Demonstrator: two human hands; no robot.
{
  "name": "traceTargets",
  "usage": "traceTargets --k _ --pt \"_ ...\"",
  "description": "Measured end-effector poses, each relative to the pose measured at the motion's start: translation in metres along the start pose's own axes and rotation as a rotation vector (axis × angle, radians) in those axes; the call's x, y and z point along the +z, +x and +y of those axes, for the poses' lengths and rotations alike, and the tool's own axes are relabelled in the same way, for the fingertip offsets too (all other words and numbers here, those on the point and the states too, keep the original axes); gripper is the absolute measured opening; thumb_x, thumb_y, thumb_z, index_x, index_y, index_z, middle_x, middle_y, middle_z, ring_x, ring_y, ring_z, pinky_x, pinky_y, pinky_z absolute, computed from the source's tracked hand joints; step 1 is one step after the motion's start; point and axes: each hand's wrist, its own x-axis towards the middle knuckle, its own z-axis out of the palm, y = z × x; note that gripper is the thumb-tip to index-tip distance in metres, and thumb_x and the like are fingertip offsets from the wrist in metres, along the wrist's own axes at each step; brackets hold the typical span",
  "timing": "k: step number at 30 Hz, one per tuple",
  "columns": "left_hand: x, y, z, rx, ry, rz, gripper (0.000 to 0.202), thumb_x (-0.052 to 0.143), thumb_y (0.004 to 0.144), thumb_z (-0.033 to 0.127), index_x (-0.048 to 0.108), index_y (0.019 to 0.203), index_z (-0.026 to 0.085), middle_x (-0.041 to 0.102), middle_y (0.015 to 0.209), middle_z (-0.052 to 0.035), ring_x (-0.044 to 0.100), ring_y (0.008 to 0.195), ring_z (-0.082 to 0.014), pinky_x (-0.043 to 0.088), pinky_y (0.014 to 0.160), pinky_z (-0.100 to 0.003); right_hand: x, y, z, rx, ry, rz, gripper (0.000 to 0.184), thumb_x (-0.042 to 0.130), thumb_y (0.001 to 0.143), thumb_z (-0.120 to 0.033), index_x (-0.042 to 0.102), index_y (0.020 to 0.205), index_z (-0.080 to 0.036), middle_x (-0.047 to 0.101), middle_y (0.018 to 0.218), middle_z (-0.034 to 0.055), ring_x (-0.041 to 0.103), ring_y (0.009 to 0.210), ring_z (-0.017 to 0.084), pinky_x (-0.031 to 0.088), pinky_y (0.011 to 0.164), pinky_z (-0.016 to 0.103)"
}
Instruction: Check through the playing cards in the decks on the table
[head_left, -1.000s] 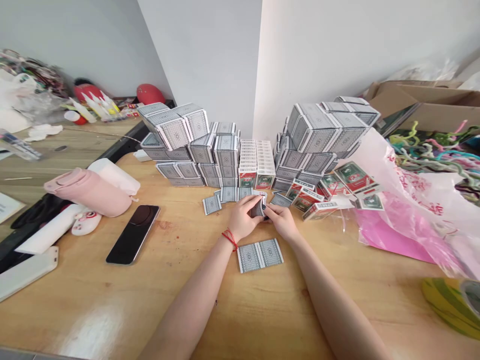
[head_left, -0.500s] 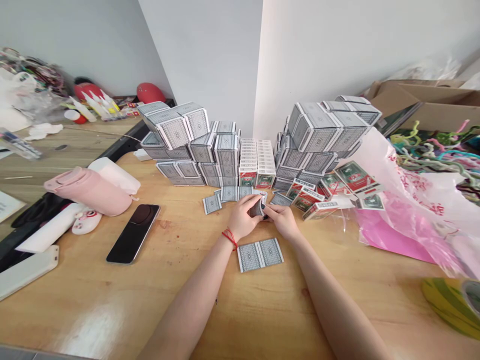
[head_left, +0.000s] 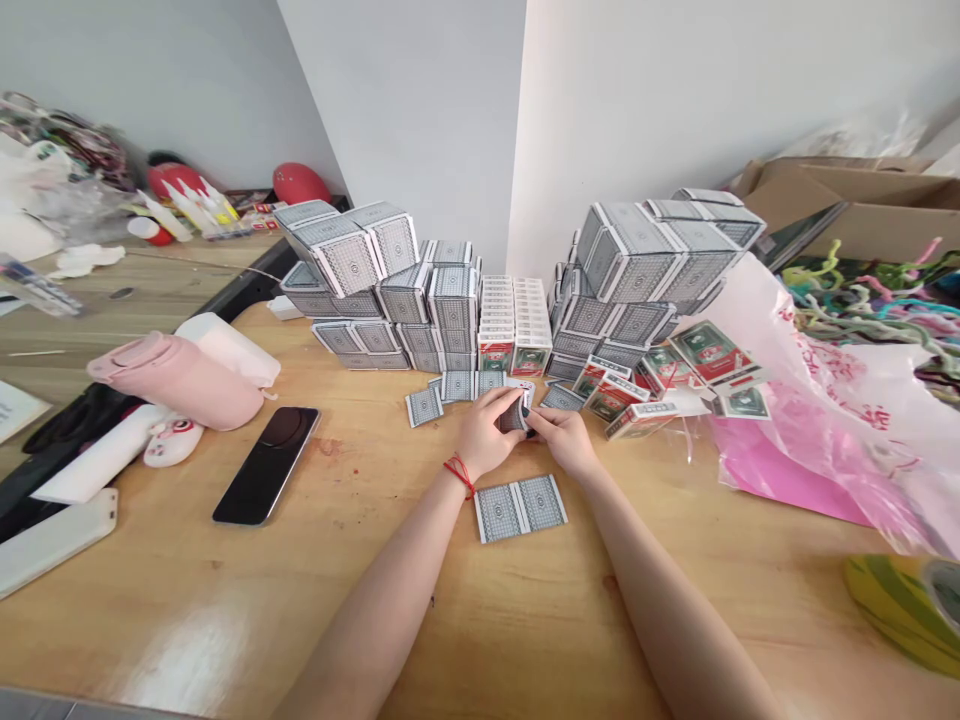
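Got both hands pressed in close together here. My left hand, the one with the red string bracelet, is curled over a small pack of grey-backed playing cards, and my right hand pinches the pack from the other side. My fingers hide most of it, so I can't tell how many cards are in there.

Just below that pack, a pair of flat packs lies on the wooden table. Just past it are some loose packs, then the big stacked walls of packs rising on both sides. To its right sit the red-and-green boxes, with a pink plastic bag spilling up against them. Well off to its left are my phone and a pink bottle.

What worries me: if my pinch slackens, the cards could fan out into the loose ones. A knuckle bump could topple those unsecured stacks, and snagging the bag could drag the boxes along with it.
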Motion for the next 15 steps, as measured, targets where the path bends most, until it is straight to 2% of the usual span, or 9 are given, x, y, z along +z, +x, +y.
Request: traceTargets --k 9,15 --pt "0.0005 0.0002 -0.0016 0.003 0.007 -0.003 0.058 0.064 0.064 0.010 0.050 0.117 0.025 0.052 0.121 -0.0044 0.049 0.113 -0.0210 0.041 0.098 -0.041 0.0006 -0.0003 0.0008 -0.005 -0.006 0.012 0.034 0.056 0.069 -0.046 0.067 0.062 -0.015 0.059 0.062 0.0024 0.052 0.059 0.015 0.043 0.056 0.027" --pt "0.0006 -0.0002 -0.0013 0.002 0.014 -0.008 0.057 0.064 0.064 0.010 0.050 0.117 0.024 0.052 0.123 -0.0040 0.047 0.114 -0.0196 0.040 0.100 -0.039 0.0000 -0.0008 -0.0002 -0.016 -0.039 0.025 0.035 0.056 0.068 -0.048 0.069 0.066 -0.015 0.061 0.061 0.0031 0.054 0.062 0.018 0.042 0.054 0.027"
